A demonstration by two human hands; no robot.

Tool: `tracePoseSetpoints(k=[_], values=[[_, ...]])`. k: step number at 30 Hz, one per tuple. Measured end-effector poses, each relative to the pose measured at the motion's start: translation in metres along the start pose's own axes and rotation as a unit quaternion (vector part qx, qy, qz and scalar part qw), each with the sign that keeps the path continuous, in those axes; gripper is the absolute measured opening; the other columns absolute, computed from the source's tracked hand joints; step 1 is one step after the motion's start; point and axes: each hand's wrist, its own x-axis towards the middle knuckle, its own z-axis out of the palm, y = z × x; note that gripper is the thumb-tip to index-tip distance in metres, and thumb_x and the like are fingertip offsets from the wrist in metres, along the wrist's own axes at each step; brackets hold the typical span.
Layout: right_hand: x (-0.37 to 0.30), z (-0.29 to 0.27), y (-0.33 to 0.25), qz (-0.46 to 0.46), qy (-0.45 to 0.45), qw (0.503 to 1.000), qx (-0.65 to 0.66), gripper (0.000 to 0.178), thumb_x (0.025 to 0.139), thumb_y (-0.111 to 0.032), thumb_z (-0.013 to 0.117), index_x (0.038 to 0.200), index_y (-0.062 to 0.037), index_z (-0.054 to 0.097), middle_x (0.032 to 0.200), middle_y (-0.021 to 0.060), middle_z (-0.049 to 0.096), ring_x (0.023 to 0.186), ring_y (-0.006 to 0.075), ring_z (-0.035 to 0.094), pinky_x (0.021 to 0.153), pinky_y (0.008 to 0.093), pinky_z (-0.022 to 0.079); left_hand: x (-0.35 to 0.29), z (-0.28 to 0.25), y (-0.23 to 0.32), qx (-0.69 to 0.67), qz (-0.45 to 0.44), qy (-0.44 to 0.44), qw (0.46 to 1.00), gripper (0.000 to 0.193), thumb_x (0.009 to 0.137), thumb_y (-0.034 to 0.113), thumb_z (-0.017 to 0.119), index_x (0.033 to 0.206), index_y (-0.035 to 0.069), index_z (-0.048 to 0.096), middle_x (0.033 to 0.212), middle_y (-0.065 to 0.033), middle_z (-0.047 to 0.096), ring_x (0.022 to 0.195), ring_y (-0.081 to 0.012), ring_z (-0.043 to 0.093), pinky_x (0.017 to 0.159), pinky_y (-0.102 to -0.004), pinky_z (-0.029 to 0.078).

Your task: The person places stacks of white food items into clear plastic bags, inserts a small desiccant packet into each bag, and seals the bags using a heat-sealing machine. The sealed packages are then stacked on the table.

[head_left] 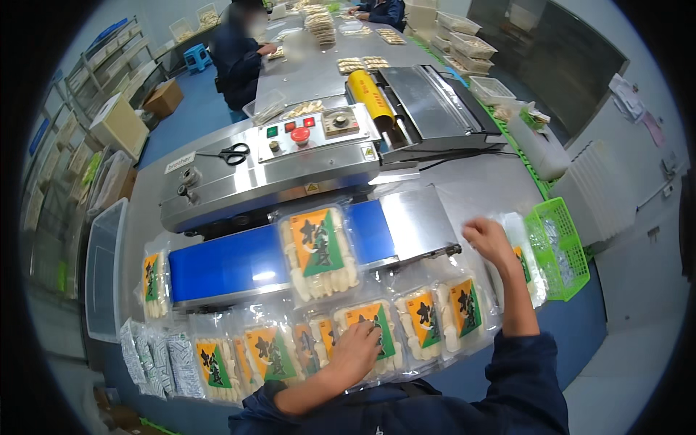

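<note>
My left hand lies on a clear food packet in the near row, its fingers over the orange and green label. Pale, long pieces, perhaps mushrooms, fill the packet. Beyond the conveyor's right end, my right hand is raised with its fingers curled in; anything inside them is hidden. On the blue conveyor belt, a similar packet overlaps the near edge. More packets stand side by side along the front, and a single packet leans at the belt's left end.
Behind the belt is a steel machine with scissors on top and a red button. A yellow film roll sits beyond it. Patterned sachets lie front left; a green basket stands right. One co-worker sits far left.
</note>
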Motion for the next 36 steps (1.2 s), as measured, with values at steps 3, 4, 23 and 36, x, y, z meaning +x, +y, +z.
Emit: tracePoseSetpoints(k=[3, 4, 23, 36], values=[[-0.033, 0.001, 0.062, 0.17, -0.018, 0.972, -0.159, 0.041, 0.078, -0.034, 0.055, 0.09, 0.0055, 0.06, 0.086, 0.0229, 0.061, 0.083, 0.0329, 0.059, 0.075, 0.0368, 0.044, 0.004, 0.003, -0.002, 0.031, 0.014, -0.016, 0.999, 0.032, 0.068, 0.01, 0.063, 0.097, 0.002, 0.054, 0.095, -0.0122, 0.05, 0.089, -0.0296, 0.049, 0.076, -0.0371, 0.042], [-0.037, 0.012, 0.086, 0.178, -0.008, 0.975, -0.134, 0.041, 0.078, -0.034, 0.057, 0.088, 0.0049, 0.06, 0.084, 0.0203, 0.061, 0.081, 0.0301, 0.059, 0.073, 0.0358, 0.044, 0.006, 0.004, -0.002, 0.04, 0.014, -0.019, 0.999, 0.03, 0.067, 0.01, 0.063, 0.096, 0.002, 0.055, 0.094, -0.0115, 0.05, 0.087, -0.0291, 0.049, 0.073, -0.0369, 0.042], [-0.035, -0.016, 0.041, 0.221, -0.067, 0.901, 0.367, 0.013, 0.078, -0.012, 0.056, 0.071, -0.0012, 0.058, 0.065, 0.0045, 0.056, 0.05, 0.0098, 0.049, 0.045, 0.021, 0.039, 0.128, 0.015, 0.021, -0.545, -0.257, -0.006, 0.798, 0.035, 0.087, 0.031, 0.052, 0.096, -0.001, 0.061, 0.066, 0.0032, 0.047, 0.058, -0.004, 0.039, 0.051, -0.0182, 0.034], [0.068, 0.021, -0.001, 0.107, 0.071, 0.917, 0.378, 0.019, 0.075, -0.011, 0.058, 0.061, 0.001, 0.055, 0.052, 0.0075, 0.053, 0.037, 0.0116, 0.046, 0.033, 0.0239, 0.038, 0.217, -0.035, -0.045, -0.608, -0.328, 0.226, 0.687, 0.011, 0.069, 0.009, 0.057, 0.061, 0.003, 0.054, 0.058, 0.0011, 0.042, 0.049, -0.0064, 0.032, 0.043, -0.0231, 0.022]])
